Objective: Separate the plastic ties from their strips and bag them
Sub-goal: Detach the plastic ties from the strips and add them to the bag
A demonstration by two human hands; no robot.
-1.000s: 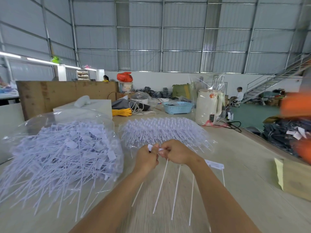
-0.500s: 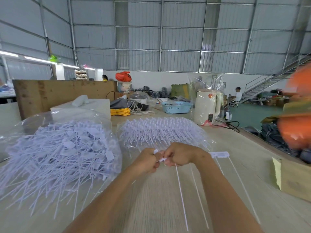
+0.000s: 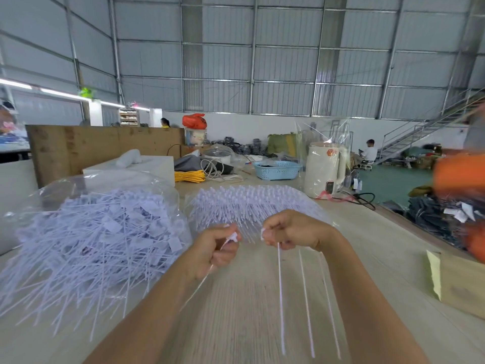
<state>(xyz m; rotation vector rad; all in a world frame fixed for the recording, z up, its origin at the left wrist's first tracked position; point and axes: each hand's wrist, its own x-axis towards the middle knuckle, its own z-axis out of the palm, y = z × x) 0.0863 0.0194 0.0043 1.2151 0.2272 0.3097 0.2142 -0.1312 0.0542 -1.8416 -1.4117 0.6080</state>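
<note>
White plastic fills the head view. Much of it is hard to read: the ties' tails blur as they run toward the bottom edge, and the forearms are cut off there. The left hand (image 3: 219, 249) is curled, pinching the head of a single tie (image 3: 231, 237) whose tail slips behind the wrist and partly out of sight. The right hand (image 3: 291, 229), apart from the left, is curled round the top of a strip (image 3: 280, 290) with three tails hanging; its fingers hide how the tails join.

Left of the hands, a clear bag (image 3: 86, 232) holds a heap of loose ties, some tails spilling onto the table (image 3: 236, 324). Just behind the hands lies a stack of strips (image 3: 249, 203) under clear film. Farther back stand a blue basket (image 3: 277, 170) and a cream jug (image 3: 325, 169). At the right edge an orange blur (image 3: 459, 174) cannot be made out.
</note>
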